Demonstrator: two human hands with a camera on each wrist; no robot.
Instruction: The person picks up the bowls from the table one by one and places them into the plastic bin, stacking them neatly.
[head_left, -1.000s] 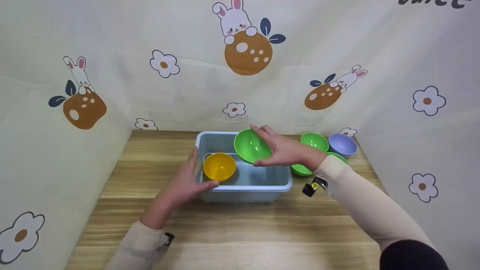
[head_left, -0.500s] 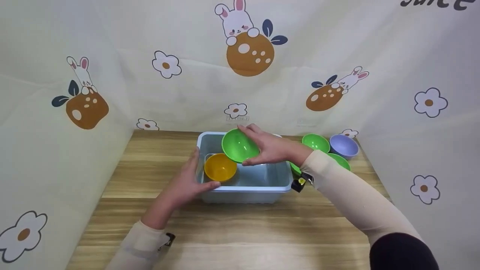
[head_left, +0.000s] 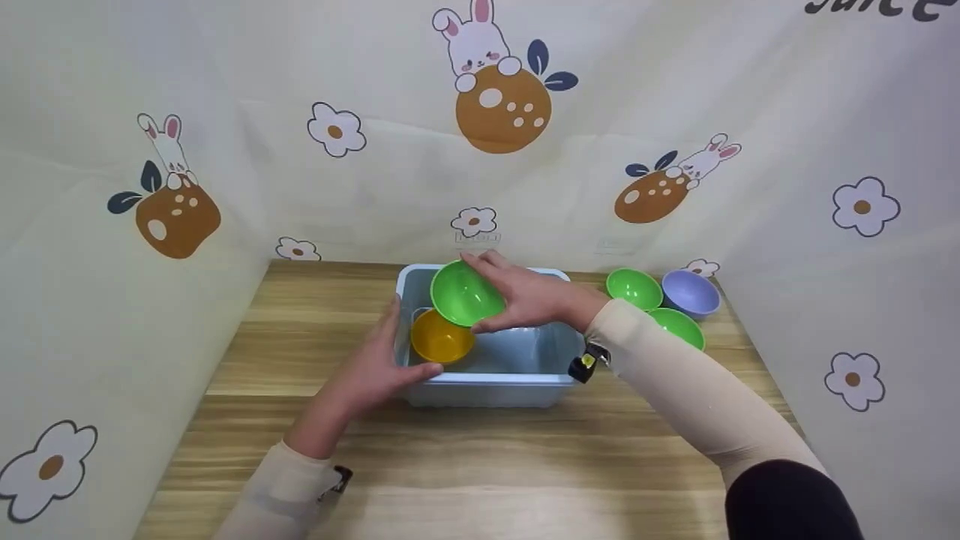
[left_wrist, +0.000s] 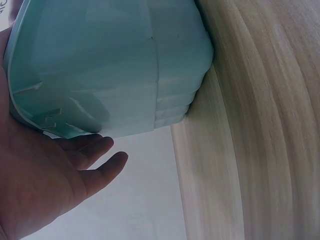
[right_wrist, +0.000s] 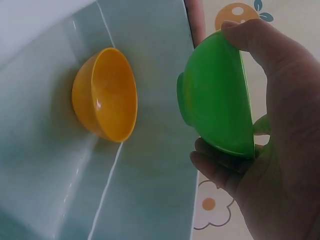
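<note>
My right hand (head_left: pixel 529 295) grips a green bowl (head_left: pixel 463 294) by its rim, thumb on one side and fingers on the other. The bowl is tilted over the light blue plastic bin (head_left: pixel 495 379). A yellow-orange bowl (head_left: pixel 439 343) sits inside the bin at its left; the green bowl overlaps its far edge in the head view. In the right wrist view the green bowl (right_wrist: pixel 220 97) is apart from the yellow one (right_wrist: pixel 112 97). My left hand (head_left: pixel 367 367) rests at the bin's near left corner, thumb along the front rim, relaxed fingers (left_wrist: pixel 107 167) beside the outer wall.
Right of the bin, two green bowls (head_left: pixel 634 288) (head_left: pixel 679 327) and a purple bowl (head_left: pixel 691 293) stand close together on the wooden table (head_left: pixel 480 465). My right sleeve (head_left: pixel 675 375) partly covers the nearer green one. A patterned cloth (head_left: pixel 375 195) encloses the back and sides.
My right hand has carried the green bowl leftward over the bin until it overlaps the yellow bowl in the head view. The left hand has stayed at the bin's corner.
</note>
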